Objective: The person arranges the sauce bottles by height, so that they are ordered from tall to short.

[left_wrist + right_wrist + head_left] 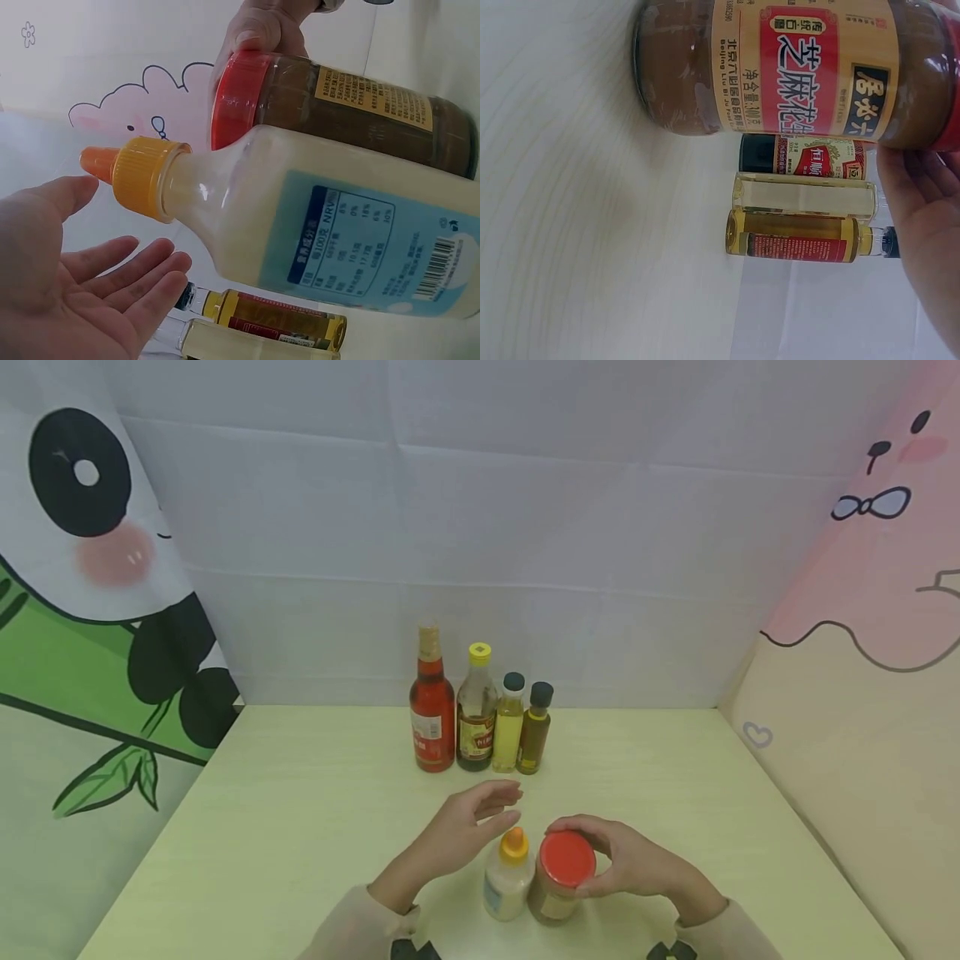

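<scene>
A squeeze bottle (507,887) with a yellow cap and orange tip stands at the table's near middle. Right beside it is a brown sesame-peanut paste jar (679,67) with a red lid (567,858). My right hand (633,862) holds the jar near its lid, thumb on the near side and fingers round the far side. My left hand (459,833) hovers by the squeeze bottle's tip, fingers extended and apart from one another. In the left wrist view its thumb (71,196) is close to the orange tip (97,163); whether they touch I cannot tell.
Behind the hands, a row stands toward the back of the table (300,810): a red bottle (432,718), a dark sauce bottle (476,714) with a yellow cap, a pale oil bottle (507,731) and a darker oil bottle (534,735). A cloth wall (525,527) rises behind them.
</scene>
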`<state>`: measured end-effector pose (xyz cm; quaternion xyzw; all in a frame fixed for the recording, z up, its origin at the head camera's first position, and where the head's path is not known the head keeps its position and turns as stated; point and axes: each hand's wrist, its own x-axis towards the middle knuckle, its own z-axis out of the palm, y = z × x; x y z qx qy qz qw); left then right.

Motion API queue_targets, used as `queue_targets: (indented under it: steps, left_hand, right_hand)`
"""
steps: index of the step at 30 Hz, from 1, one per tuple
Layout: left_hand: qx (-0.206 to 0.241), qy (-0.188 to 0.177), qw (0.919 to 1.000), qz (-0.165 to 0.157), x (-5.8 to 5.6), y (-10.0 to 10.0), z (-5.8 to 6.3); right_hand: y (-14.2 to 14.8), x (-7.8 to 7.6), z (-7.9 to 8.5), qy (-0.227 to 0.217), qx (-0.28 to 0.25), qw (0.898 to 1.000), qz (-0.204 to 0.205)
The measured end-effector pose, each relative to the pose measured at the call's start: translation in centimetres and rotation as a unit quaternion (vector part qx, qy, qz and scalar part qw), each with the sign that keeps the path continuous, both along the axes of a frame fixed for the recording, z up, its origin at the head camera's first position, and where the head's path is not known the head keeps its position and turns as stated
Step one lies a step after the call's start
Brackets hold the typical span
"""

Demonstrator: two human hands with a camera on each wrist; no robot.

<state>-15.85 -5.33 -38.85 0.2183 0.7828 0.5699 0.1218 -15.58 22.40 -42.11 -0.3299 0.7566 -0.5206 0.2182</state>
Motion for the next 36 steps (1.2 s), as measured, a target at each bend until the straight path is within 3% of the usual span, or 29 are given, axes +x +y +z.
queue_targets:
  steps: [17,29,36]
  left_hand:
    - [0.034,-0.014,0.9991,-0.018,1.5,-0.6,-0.5]
    - [0.022,0.035,0.9989,-0.023,2.0,-0.4,-1.3]
    - [-0.002,0.051,0.9985,-0.021,2.1,-0.3,-1.3]
  right_hand:
    - [0.0,0.0,-0.1,0.017,-0.002,1.0,0.003]
    - [0.1,0.1,-0.1,0.031,-0.014,0.999,0.012]
    - [0.2,0.2,0.0,0.016,-0.011,1.0,0.008]
